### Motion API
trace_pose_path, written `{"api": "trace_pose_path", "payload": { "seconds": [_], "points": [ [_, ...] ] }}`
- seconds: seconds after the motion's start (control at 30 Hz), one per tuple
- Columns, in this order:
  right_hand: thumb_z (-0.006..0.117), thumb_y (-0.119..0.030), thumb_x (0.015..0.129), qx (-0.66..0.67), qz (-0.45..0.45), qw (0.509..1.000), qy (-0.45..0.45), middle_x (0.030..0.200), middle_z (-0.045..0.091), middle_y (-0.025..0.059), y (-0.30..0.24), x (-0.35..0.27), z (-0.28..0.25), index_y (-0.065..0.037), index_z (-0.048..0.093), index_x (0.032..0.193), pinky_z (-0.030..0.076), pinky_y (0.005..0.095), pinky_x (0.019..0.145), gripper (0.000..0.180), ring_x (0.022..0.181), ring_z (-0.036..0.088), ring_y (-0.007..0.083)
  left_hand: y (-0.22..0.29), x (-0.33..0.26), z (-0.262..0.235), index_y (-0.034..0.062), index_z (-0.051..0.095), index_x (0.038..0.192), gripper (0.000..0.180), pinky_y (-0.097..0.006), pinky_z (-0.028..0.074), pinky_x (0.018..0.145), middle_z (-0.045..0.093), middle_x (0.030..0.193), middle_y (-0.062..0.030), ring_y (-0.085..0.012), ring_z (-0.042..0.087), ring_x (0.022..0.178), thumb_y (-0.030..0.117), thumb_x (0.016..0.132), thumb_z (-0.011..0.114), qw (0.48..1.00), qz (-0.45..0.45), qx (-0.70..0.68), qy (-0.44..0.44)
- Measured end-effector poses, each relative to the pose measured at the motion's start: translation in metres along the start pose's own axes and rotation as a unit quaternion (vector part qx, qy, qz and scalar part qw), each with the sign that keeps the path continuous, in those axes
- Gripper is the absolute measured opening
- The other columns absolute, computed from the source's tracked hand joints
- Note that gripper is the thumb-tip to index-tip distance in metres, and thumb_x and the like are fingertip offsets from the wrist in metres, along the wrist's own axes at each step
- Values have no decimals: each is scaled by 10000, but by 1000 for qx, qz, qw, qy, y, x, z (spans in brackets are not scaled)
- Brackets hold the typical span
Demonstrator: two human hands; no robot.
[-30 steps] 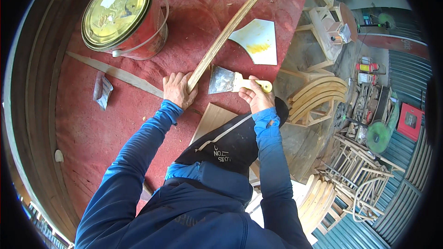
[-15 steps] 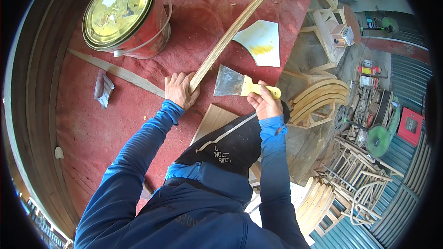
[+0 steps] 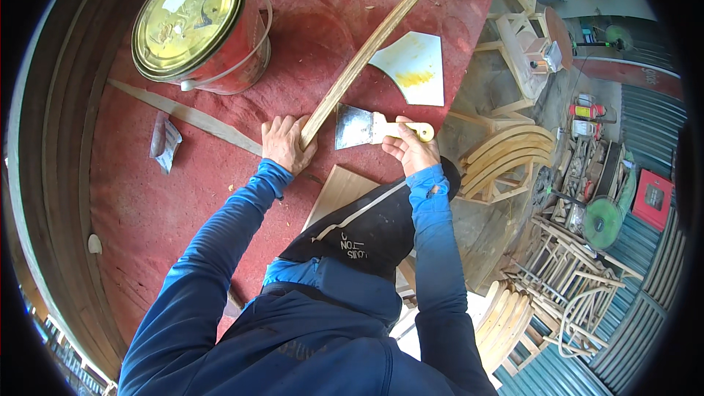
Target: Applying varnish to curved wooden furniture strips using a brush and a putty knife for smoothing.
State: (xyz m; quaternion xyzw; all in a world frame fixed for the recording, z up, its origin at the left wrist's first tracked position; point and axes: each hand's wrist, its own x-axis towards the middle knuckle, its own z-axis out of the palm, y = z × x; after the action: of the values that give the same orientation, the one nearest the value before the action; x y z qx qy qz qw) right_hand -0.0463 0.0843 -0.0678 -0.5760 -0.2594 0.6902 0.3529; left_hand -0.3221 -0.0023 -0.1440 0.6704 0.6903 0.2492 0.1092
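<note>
My left hand (image 3: 287, 144) is closed around the near end of a long, narrow wooden strip (image 3: 378, 40), which slants away to the upper right over the red work surface (image 3: 308, 37). In my right hand (image 3: 412, 148) is a putty knife (image 3: 357, 127), gripped by its pale yellow handle. Its wide metal blade points left, with the edge close to the strip's right side; whether it touches I cannot tell. Beyond the knife lies a white, curved-edge plate (image 3: 419, 70) smeared with yellow paste.
A large red paint can (image 3: 220, 66) with a gold lid stands at the far left. Near it lie a thin tapered wooden piece (image 3: 198, 122) and a crumpled packet (image 3: 167, 143). A flat board (image 3: 341, 189) sits by my leg. Curved wooden parts (image 3: 510, 158) stand on the right.
My right hand has moved slightly left and turned, bringing the putty knife blade closer to the wooden strip. My left hand and the strip stay put.
</note>
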Motion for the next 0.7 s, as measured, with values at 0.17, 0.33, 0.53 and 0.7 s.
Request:
{"api": "trace_pose_path", "payload": {
  "seconds": [0.17, 0.33, 0.53, 0.7],
  "points": [
    [678, -145, 993, -5, 23, 999, -23, 1090, 715, 174, 1, 4, -4, -6, 631, 1260, 631, 389, 787, 305, 875, 737, 246, 0, 1, -1, 110, 675, 1196, 479, -438, 396, 825, 610, 948, -92, -288, 575, 931, 312, 769, 750, 1000, -10, -5, -11],
    [662, -153, 1003, 7, 44, 999, -3, 1081, 718, 169, 2, 2, -6, -12, 633, 1263, 628, 391, 799, 297, 876, 737, 242, 1, 1, -1, 110, 674, 1183, 461, -437, 397, 835, 607, 944, -87, -285, 571, 941, 304, 773, 756, 1000, -12, -7, -11],
    [680, -155, 990, 76, 25, 997, -22, 1075, 724, 164, -11, -15, -26, -16, 634, 1257, 628, 400, 774, 305, 853, 739, 250, -2, 0, -1, 118, 671, 1192, 461, -437, 397, 834, 599, 933, -89, -286, 566, 927, 299, 776, 752, 1000, -10, -9, -11],
    [670, -154, 997, 83, -63, 994, -45, 1070, 720, 175, -51, -37, -18, -6, 614, 1286, 621, 392, 770, 330, 847, 729, 248, -1, 0, -1, 116, 670, 1197, 469, -436, 396, 839, 594, 926, -89, -286, 561, 925, 298, 773, 752, 1000, -13, -9, -16]
  ]
}}
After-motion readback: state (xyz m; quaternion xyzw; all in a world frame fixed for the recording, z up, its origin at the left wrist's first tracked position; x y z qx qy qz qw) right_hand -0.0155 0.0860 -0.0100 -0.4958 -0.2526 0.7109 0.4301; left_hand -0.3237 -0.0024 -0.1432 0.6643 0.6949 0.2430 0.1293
